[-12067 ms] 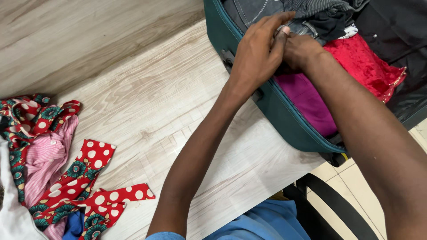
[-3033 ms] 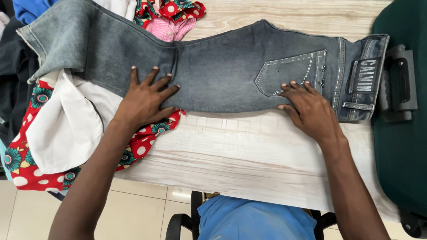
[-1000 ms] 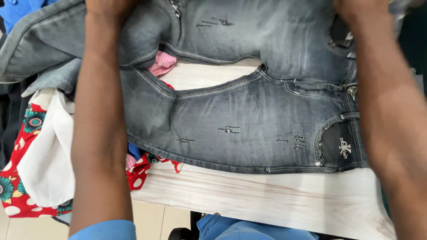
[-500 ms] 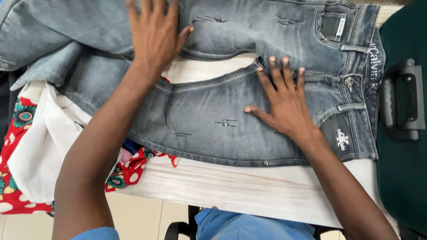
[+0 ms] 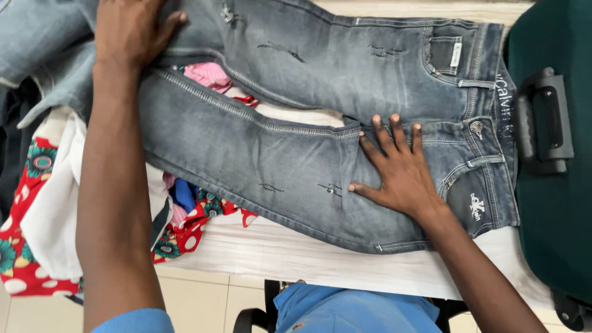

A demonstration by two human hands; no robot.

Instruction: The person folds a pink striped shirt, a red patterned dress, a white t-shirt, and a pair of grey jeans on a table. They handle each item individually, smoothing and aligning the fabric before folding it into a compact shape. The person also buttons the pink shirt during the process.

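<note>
jeans: grey denim jeans (image 5: pixel 290 166) spread flat on the pale wooden table (image 5: pixel 308 259), directly under both hands.
long axis: runs left to right across the view, waistband toward the right hand's side, the 2 legs stretching away toward the left hand's side.
right hand: right hand (image 5: pixel 398 172) lies flat with fingers spread on the near leg's upper thigh, just beside the crotch seam; it presses, grasping nothing.
left hand: left hand (image 5: pixel 129 34) rests palm down on the far leg, near the upper left edge of the view; its fingers lie loosely over the denim, and whether they pinch the cloth I cannot tell.
nearer hand: the right hand is nearer the waistband; the left hand is nearer the leg ends.
legs: apart in a narrow V between the 2 hands, with pink cloth (image 5: pixel 209 75) showing in the gap.
beside the right hand: dark green suitcase (image 5: pixel 555 203), just past the waistband.
below the left arm: pile of red patterned and white clothes (image 5: pixel 43 209), partly under the near leg.
</note>
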